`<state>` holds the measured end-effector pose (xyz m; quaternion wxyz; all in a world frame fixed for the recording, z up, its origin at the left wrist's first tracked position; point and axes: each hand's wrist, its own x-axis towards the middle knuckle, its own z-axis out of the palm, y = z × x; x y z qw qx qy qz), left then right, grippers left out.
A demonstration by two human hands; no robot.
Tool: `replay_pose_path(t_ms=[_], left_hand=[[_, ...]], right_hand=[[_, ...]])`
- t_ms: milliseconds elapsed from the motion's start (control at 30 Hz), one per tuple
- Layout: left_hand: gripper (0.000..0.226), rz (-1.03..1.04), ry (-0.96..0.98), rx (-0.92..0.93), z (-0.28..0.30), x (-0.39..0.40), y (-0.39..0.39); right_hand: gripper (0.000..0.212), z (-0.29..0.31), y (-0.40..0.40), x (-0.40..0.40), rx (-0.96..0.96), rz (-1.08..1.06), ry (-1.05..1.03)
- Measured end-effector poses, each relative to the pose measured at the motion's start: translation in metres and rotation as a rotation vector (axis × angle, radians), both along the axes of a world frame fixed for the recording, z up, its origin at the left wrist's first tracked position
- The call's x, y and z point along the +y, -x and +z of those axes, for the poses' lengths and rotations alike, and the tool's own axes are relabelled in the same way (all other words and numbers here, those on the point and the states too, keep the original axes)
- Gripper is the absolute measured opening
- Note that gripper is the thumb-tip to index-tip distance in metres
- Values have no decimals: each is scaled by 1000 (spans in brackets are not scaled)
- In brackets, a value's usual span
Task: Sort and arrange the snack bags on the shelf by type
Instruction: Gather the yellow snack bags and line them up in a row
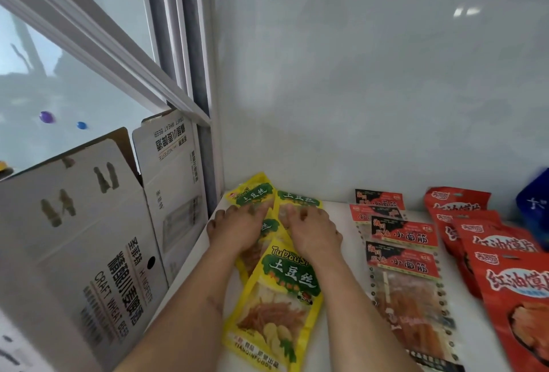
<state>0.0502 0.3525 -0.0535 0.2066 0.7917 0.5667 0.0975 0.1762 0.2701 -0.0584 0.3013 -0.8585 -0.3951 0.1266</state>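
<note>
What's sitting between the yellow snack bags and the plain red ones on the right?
In the head view, a column of red-and-black topped bags with clear windows lies between the yellow bags and the red bags, on the white shelf.

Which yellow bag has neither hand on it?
The nearest yellow bag, lying in front between the forearms. The left hand and right hand press the yellow bags behind it.

Two bare forearms in shot, no sleeves reaching the wrists, no watch, no rings, no gloves. The left hand has darkish smudges across the fingertips and nails, and the right hand carries the same kind of marks on its nails. A faint streaky mark runs along the left forearm.
</note>
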Motion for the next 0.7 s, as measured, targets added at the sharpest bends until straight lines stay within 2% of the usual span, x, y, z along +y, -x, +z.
replay_pose_path(t_ms=[33,100,233,367,433,533,633,700], left_hand=[[59,-1,-1,-8,1,0,-1],[66,14,-2,-63,2,4,-2],[74,2,87,-299,7,6,-4],[56,21,163,-528,11,3,2],[53,83,255,-735,7,5,4],[33,159,417,-1042,4,8,8],[24,177,481,-1112,3,10,9],[19,184,489,-1123,5,9,9]], right_hand=[[65,0,-1,0,-1,4,-9],[60,-2,-2,2,6,1,-35],[54,-6,-3,3,40,-32,-118],[43,0,-3,-4,173,-83,-316],[46,2,-5,-6,224,-113,-388],[53,2,-8,-3,343,-169,-449],[63,1,-13,1,476,-213,-441],[64,1,-15,3,476,-212,-404]])
